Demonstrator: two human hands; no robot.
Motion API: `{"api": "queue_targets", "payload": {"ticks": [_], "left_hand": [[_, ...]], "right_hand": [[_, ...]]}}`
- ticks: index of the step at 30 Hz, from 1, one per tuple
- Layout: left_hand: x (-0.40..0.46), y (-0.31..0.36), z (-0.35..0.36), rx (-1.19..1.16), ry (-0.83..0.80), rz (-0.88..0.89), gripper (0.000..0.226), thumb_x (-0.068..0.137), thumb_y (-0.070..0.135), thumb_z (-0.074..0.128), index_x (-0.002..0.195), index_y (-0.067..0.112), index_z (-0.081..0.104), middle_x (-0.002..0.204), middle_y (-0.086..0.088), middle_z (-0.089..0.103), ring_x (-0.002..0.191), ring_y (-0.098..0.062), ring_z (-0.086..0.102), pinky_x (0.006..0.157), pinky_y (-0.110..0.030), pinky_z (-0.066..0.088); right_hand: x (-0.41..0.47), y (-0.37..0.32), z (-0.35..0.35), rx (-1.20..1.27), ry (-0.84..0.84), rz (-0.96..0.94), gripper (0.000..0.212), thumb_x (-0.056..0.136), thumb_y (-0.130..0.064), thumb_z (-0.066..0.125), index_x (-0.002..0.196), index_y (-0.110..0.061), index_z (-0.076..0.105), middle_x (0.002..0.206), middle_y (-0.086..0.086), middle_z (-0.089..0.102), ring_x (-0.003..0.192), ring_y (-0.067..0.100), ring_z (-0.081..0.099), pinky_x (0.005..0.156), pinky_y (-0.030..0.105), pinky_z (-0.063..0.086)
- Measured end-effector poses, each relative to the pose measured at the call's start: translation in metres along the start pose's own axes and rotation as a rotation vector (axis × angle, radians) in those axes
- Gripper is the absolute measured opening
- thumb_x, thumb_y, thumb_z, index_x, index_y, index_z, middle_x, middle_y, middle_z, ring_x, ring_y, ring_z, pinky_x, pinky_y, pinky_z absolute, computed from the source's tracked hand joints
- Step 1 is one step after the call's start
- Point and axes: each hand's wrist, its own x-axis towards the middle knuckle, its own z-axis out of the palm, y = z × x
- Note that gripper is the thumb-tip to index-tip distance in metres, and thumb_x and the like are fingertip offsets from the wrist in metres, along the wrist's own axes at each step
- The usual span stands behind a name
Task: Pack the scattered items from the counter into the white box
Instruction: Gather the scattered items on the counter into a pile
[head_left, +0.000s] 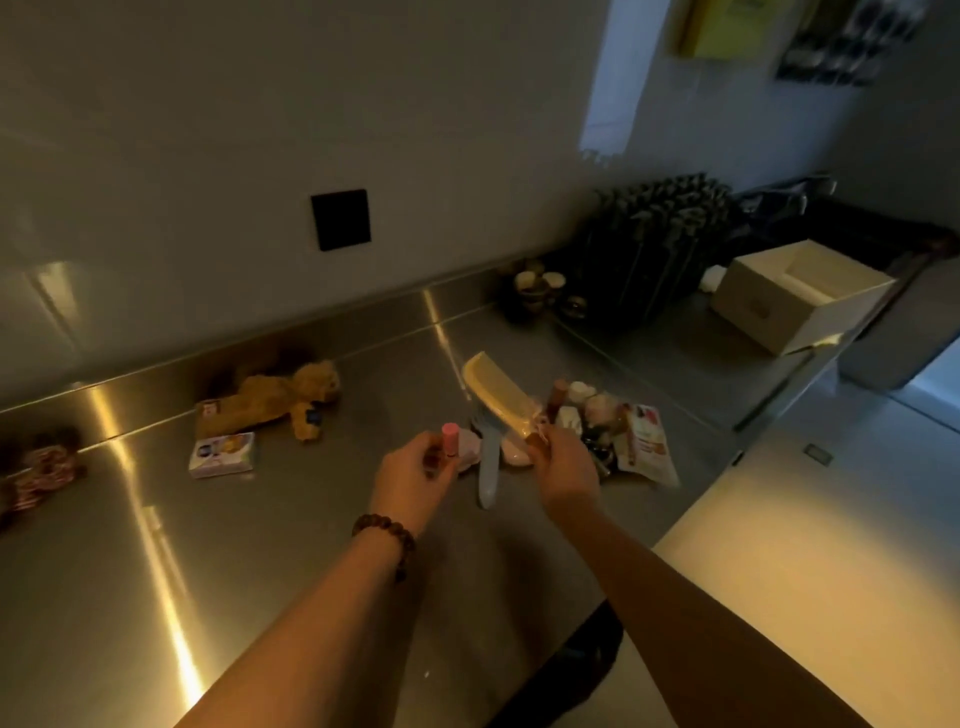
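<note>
While both hands are loaded, left hand (415, 467) fingers wrapping a pink tube (449, 439), right hand (563, 462) pinching the cream comb (498, 392), the carry to the white box (795, 299) at upper right looks next.

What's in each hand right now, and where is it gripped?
Left hand: pink tube, by its lower body. Right hand: cream comb, by its handle end.

Warm light is reflecting in streaks on the steel counter (156, 545). A black square plate (341, 220) is sitting on the grey wall (208, 130); a pale floor (857, 467) is showing at right.
</note>
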Motion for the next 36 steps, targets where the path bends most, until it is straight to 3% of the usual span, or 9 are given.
{"api": "queue_targets", "payload": {"ticks": [3,5,9,13,18,23,26,32,36], "left_hand": [[0.024,0.010,0.023,-0.004,0.049,-0.020,0.016,0.076,0.031,0.069,0.081,0.039,0.055,0.076,0.022,0.057,0.072,0.006,0.054,0.061,-0.012,0.039],[0.039,0.011,0.033,0.030,0.095,-0.044,0.018,0.076,0.023,0.071,0.086,0.032,0.059,0.077,0.018,0.058,0.072,-0.001,0.057,0.063,-0.014,0.042],[0.057,0.007,0.039,0.111,0.172,-0.088,0.013,0.078,0.017,0.069,0.089,0.018,0.062,0.080,0.005,0.062,0.075,-0.012,0.059,0.066,-0.026,0.048],[0.061,-0.003,0.032,0.136,0.195,-0.208,0.011,0.081,0.022,0.067,0.090,0.023,0.061,0.082,0.008,0.061,0.077,-0.009,0.058,0.068,-0.027,0.046],[0.069,-0.014,0.033,0.156,0.193,-0.255,0.007,0.083,0.024,0.065,0.088,0.024,0.060,0.080,0.007,0.060,0.075,-0.010,0.057,0.067,-0.026,0.044],[0.095,-0.014,0.050,0.170,0.113,-0.254,0.001,0.084,0.023,0.061,0.085,0.023,0.061,0.086,0.001,0.062,0.082,-0.016,0.058,0.072,-0.034,0.049],[0.106,-0.011,0.061,0.147,0.038,-0.228,0.008,0.083,0.017,0.061,0.090,0.018,0.064,0.089,-0.003,0.065,0.085,-0.020,0.059,0.077,-0.038,0.050],[0.101,-0.001,0.079,0.101,-0.038,-0.128,0.010,0.084,0.026,0.059,0.075,0.028,0.057,0.067,0.009,0.058,0.063,-0.004,0.054,0.051,-0.011,0.037],[0.084,0.007,0.092,0.092,-0.161,0.027,0.007,0.085,0.036,0.058,0.088,0.030,0.061,0.076,0.014,0.059,0.072,-0.002,0.053,0.065,-0.013,0.038]], "right_hand": [[0.047,0.012,-0.010,-0.013,-0.011,-0.074,0.019,0.095,-0.025,0.047,0.113,-0.022,0.055,0.111,0.000,0.058,0.096,0.010,0.055,0.086,0.030,0.048],[0.081,0.014,-0.016,-0.053,-0.044,-0.196,0.015,0.095,-0.028,0.047,0.106,-0.024,0.056,0.099,-0.007,0.054,0.082,0.001,0.052,0.076,0.021,0.045],[0.141,0.010,-0.014,-0.248,-0.315,-0.360,0.022,0.095,-0.023,0.048,0.111,-0.014,0.060,0.104,0.008,0.061,0.095,0.021,0.059,0.084,0.035,0.049],[0.168,0.015,0.010,-0.371,-0.521,-0.364,0.032,0.095,-0.018,0.049,0.126,-0.013,0.055,0.116,0.011,0.060,0.103,0.024,0.059,0.080,0.025,0.039],[0.175,0.033,0.027,-0.394,-0.612,-0.373,0.032,0.096,-0.016,0.048,0.127,-0.013,0.056,0.120,0.012,0.060,0.108,0.025,0.057,0.077,0.020,0.031],[0.175,0.041,0.031,-0.340,-0.556,-0.389,0.030,0.095,-0.017,0.048,0.123,-0.015,0.060,0.120,0.012,0.060,0.109,0.025,0.056,0.093,0.031,0.041],[0.173,0.045,0.028,-0.313,-0.493,-0.428,0.028,0.096,-0.017,0.047,0.118,-0.013,0.064,0.117,0.011,0.061,0.105,0.022,0.057,0.092,0.029,0.041],[0.165,0.043,0.019,-0.306,-0.273,-0.406,0.020,0.096,-0.018,0.046,0.105,-0.016,0.064,0.105,0.005,0.059,0.092,0.015,0.053,0.080,0.026,0.039],[0.143,0.038,0.002,-0.130,-0.196,-0.347,0.021,0.096,-0.023,0.048,0.104,-0.014,0.066,0.095,-0.001,0.055,0.085,0.008,0.048,0.079,0.025,0.039]]}}
